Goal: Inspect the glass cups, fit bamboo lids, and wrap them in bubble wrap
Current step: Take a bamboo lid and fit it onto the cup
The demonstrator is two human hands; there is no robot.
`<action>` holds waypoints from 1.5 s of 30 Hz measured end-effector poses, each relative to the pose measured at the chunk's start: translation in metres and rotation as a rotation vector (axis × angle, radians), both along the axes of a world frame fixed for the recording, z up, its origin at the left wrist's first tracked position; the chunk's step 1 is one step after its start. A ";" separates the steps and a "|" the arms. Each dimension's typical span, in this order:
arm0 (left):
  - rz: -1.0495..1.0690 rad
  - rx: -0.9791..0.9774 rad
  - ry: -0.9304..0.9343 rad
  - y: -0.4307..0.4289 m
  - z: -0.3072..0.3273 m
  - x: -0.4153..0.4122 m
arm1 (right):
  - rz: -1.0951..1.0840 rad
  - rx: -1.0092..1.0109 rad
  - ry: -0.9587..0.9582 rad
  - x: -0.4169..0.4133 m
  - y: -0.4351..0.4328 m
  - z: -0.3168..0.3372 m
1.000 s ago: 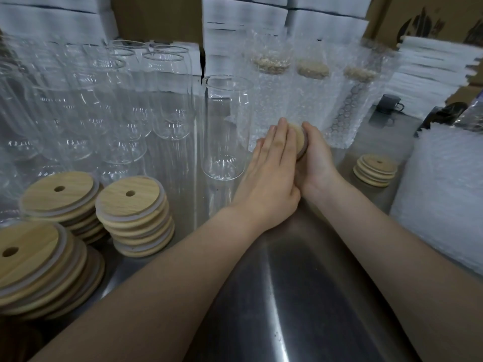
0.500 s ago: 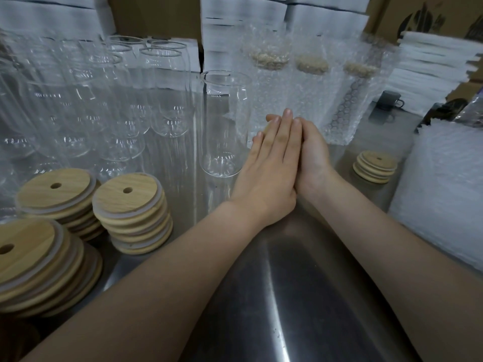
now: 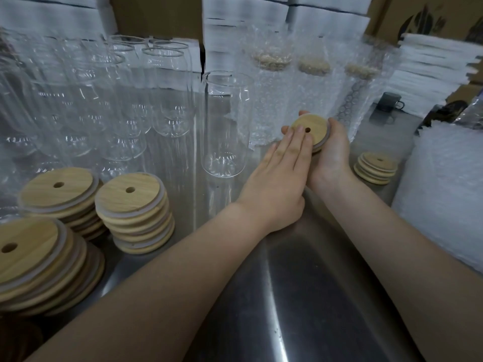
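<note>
My right hand (image 3: 332, 152) cups a round bamboo lid (image 3: 312, 125) with a centre hole, its face turned up toward me. My left hand (image 3: 282, 176) lies flat, with straight fingertips resting on the lid's near part. An empty glass cup (image 3: 227, 124) stands upright just left of my hands. Many more bare glass cups (image 3: 104, 100) fill the back left. Three cups wrapped in bubble wrap (image 3: 308, 92), bamboo lids on, stand behind my hands. Stacks of bamboo lids (image 3: 133, 212) sit at the front left.
A short lid stack (image 3: 376, 167) lies right of my hands. A pile of bubble wrap sheets (image 3: 444, 189) fills the right side. White stacked boxes (image 3: 261, 27) and cardboard line the back. A small dark mug (image 3: 390, 103) stands at the right rear. The steel table (image 3: 300, 296) is below my forearms.
The lid was pressed out of sight between my two palms; now my hands have parted and tilted, showing the lid's face in my right hand under my left fingertips.
</note>
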State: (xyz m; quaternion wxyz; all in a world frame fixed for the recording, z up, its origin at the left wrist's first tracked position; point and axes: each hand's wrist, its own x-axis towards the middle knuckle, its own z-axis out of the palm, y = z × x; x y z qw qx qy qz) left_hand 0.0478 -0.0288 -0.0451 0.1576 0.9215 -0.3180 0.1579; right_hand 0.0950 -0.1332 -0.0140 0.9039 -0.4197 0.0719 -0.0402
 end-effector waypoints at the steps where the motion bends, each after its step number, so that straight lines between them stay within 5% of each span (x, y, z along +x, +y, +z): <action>1: -0.009 0.011 -0.001 -0.001 0.000 0.000 | 0.003 -0.003 0.002 -0.001 -0.001 0.000; 16: -0.019 -0.176 -0.134 0.000 0.008 -0.006 | 0.019 -0.044 0.002 0.005 -0.006 -0.003; 24: 0.176 -0.513 -0.585 0.008 0.026 -0.015 | 0.018 0.009 -0.027 0.013 -0.009 -0.011; 32: 0.555 -0.612 -0.476 0.032 0.028 0.003 | 0.127 -0.244 0.028 0.010 -0.001 -0.013; 40: 0.521 -1.021 -0.006 0.037 0.007 0.026 | 0.150 -0.264 0.000 0.005 0.002 -0.009; 45: 0.564 -1.072 0.051 0.038 0.005 0.032 | 0.108 -0.257 -0.022 0.007 0.001 -0.010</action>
